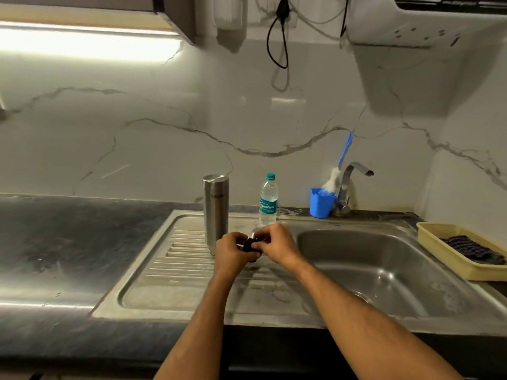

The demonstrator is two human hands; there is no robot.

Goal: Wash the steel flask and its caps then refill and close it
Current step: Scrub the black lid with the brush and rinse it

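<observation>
The steel flask stood inverted on the ribbed drainboard of the sink, its printed name reading upside down, with a plastic water bottle just beside it toward the tap. In front of the flask both hands met over the drainboard: the left hand and the right hand each had fingers curled round a small dark cap, of which only a sliver showed between them. Whether the piece was being twisted apart or fitted together could not be told. The step looked like handling the flask's caps, and doing it well would probably mean keeping the piece over the drainboard, so that a slip would not send it into the basin, and turning with the fingertips, not the palms. A blue cup holding a brush stood by the tap, within reach for scrubbing.
</observation>
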